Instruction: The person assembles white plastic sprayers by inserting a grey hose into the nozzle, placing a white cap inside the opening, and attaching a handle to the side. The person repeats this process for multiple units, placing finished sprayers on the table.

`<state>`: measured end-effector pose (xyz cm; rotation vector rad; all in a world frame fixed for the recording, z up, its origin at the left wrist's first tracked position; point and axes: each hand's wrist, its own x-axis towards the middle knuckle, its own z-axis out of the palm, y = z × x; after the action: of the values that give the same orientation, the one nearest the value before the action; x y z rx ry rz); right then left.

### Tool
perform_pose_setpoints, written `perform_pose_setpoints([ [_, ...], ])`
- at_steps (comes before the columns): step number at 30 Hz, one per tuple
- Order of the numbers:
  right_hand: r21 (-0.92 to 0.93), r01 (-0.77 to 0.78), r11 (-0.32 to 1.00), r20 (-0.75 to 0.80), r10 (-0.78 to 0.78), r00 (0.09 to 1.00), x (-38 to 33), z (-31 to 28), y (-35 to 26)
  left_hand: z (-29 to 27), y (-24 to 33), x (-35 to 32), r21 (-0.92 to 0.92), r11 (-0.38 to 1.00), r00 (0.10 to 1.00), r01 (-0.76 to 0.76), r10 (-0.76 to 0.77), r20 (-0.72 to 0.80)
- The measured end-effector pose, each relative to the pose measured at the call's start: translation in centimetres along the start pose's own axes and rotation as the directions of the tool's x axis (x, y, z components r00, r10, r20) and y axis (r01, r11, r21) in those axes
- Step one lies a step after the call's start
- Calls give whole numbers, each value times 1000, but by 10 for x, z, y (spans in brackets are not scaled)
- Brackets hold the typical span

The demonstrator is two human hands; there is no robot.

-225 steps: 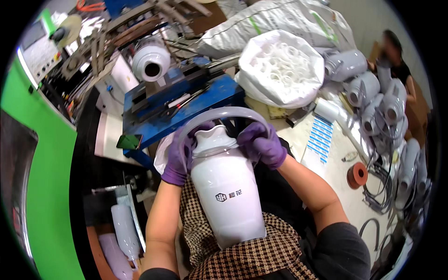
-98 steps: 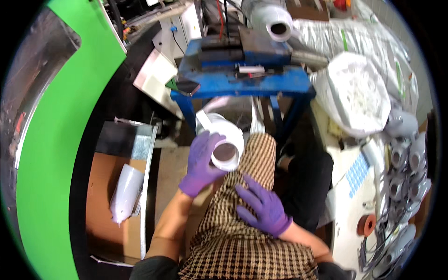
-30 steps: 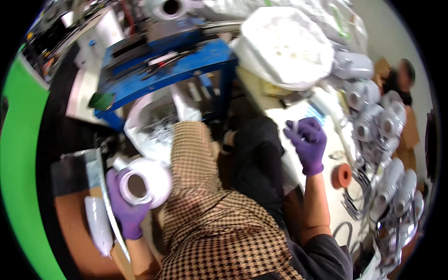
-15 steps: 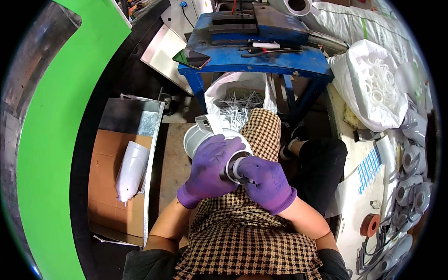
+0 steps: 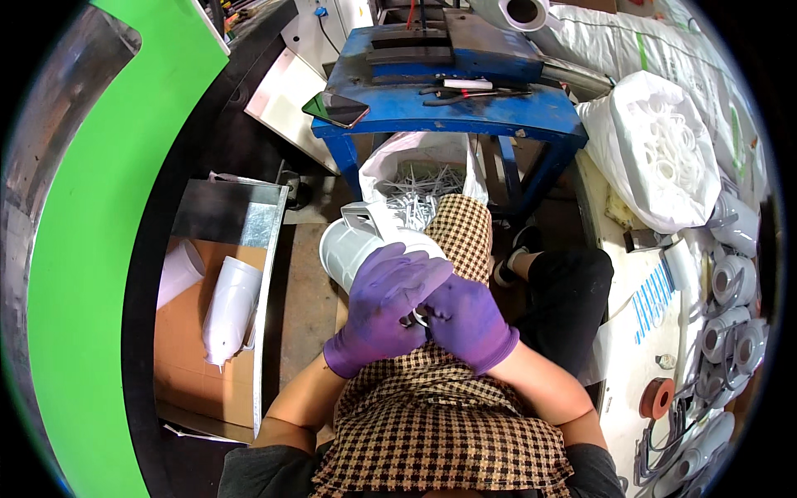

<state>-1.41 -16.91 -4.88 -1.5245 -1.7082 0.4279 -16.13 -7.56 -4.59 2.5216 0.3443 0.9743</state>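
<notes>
A white plastic jug (image 5: 339, 251) with a side handle lies across my lap, its wide end toward the upper left. My left hand (image 5: 383, 309), in a purple glove, is wrapped over the jug's near end, fingers pointing up and right. My right hand (image 5: 471, 322), gloved the same, is closed against that end with its fingers bent inward. The two hands meet there and cover most of the jug's opening. A small dark gap and a bit of pale rim show between them. What the right fingers pinch is hidden.
At left, a metal-sided tray (image 5: 274, 307) lined with cardboard holds a white jug body (image 5: 232, 303) and another white piece (image 5: 178, 270). Ahead stands a blue bench (image 5: 531, 124) with a phone (image 5: 335, 109) and pliers. Right: a sack of white rings (image 5: 664, 158), brown tape roll (image 5: 657, 397) and several grey jugs.
My hands have drawn closer together over the jug's end, hiding the ring and opening that showed before. A second white piece has come into the tray at its left side.
</notes>
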Motion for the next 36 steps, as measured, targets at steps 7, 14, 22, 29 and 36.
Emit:
perform_pose_setpoints([
  [7, -106, 70, 992, 19, -68, 997, -3, 4, 21, 14, 2, 8, -17, 1000, 999, -27, 26, -27],
  [14, -12, 79, 997, 3, -79, 997, -12, -12, 22, 17, 5, 19, 59, 995, 997, -80, 80, -3],
  [22, -16, 67, 998, 235, -61, 970, -27, -16, 34, 18, 10, 15, 120, 992, 999, -47, 45, 14],
  [29, 157, 167, 973, -61, -159, 985, -47, 20, 37, 28, -13, 3, 243, 965, 986, -102, 65, 155],
  [36, -180, 255, 950, 117, -236, 965, -50, -9, 49, 32, 10, 20, 211, 954, 963, -212, 168, 210],
])
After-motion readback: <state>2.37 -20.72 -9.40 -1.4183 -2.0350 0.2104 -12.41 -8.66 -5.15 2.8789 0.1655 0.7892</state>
